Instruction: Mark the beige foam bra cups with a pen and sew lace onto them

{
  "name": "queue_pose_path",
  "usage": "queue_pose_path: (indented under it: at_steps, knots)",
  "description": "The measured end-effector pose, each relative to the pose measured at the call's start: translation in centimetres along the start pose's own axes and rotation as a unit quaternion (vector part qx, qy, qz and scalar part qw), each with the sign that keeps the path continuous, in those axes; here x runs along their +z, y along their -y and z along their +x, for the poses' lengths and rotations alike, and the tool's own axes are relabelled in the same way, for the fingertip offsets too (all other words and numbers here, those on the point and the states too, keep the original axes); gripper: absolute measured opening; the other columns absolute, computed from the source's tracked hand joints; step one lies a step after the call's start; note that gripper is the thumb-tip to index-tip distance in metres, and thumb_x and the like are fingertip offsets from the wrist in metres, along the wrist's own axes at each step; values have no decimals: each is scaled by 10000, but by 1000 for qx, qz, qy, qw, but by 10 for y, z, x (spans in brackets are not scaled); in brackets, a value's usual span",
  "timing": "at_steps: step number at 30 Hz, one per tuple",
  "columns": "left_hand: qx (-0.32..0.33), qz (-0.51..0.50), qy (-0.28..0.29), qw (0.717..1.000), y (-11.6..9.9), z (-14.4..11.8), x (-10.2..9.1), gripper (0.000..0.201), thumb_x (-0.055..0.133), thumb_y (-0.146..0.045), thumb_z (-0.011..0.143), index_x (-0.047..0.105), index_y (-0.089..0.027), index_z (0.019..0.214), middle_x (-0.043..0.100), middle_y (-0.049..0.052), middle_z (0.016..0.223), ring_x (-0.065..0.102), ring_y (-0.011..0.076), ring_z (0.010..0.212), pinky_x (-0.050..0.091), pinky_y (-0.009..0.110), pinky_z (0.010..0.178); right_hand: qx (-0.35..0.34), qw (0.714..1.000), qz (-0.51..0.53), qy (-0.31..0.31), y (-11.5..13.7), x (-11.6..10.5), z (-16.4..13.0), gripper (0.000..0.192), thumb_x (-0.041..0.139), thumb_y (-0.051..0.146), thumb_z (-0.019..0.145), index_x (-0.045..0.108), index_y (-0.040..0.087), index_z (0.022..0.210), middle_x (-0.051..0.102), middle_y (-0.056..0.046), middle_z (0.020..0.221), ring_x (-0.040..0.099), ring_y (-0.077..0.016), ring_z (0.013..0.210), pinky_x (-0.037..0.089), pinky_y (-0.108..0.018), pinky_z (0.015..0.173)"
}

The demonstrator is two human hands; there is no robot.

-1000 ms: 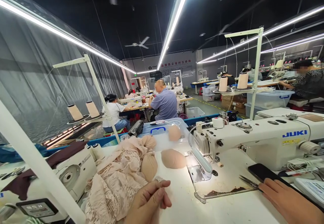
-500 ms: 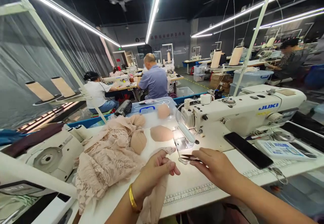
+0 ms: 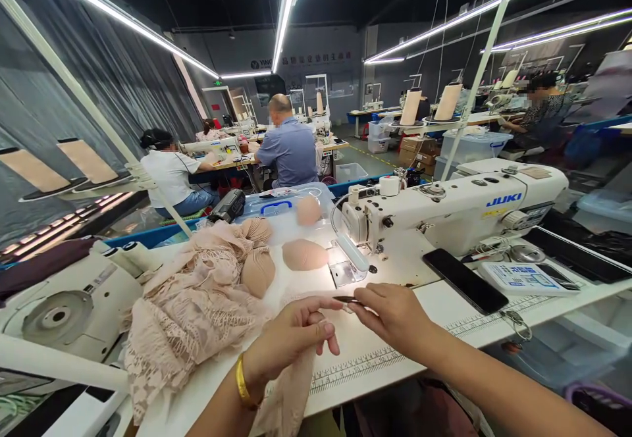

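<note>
1. Lying roughly level, the small dark metal thread snips [image 3: 345, 299] pointed left, above the white desk [image 3: 375, 351].
2. The right hand [image 3: 395, 315] pinched them; the left hand [image 3: 291, 335] gripped pale beige lace fabric [image 3: 289, 397].

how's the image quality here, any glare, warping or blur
Head view: ceiling light strips blow out to white; the machine's lamp throws a bright patch on the table by the sewing machine. Wide-angle warping bends the thread stand pole. Left hand, right hand and snips stay fairly sharp.
</note>
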State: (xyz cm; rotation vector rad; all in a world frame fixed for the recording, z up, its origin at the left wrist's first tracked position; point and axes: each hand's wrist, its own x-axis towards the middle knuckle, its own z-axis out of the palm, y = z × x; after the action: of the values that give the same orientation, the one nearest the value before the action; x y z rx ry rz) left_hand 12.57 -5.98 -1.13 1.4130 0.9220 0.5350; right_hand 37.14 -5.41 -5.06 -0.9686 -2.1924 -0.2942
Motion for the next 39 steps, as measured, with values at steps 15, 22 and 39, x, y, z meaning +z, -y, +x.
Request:
queue_pose_path:
  at_steps: [15, 22, 39]
  knots:
    - [103, 532, -186, 820, 46, -4, -11, 155, 575, -281, 940, 664, -226, 1055, 669, 120, 1219, 590, 350, 1171, 440, 561, 1011, 89, 992, -52, 77, -83, -7, -75, 302, 565, 329, 1049, 675, 148, 1264, 693, -188, 1214, 626, -336, 1096, 525, -486, 907]
    - [113, 324, -172, 923, 27, 15, -1, 268, 469, -405, 1032, 617, -222, 903, 664, 18, 862, 590, 211, 818, 452, 337, 761, 26, 976, 208, 63, -18, 3, -30, 464, 663, 324, 1020, 517, 248, 1454, 628, -135, 1354, 593, -278, 1218, 543, -473, 1032]
    - [-3, 5, -126, 992, 27, 33, 3, 554, 699, -723, 797, 599, -179, 812, 492, -26, 759, 398, 163, 740, 334, 287, 698, 10, 977, 213, 5, -8, 26, -8, 299, 601, 308, 1049, 592, 219, 1335, 686, -127, 1166, 627, -273, 1048, 562, -437, 888]
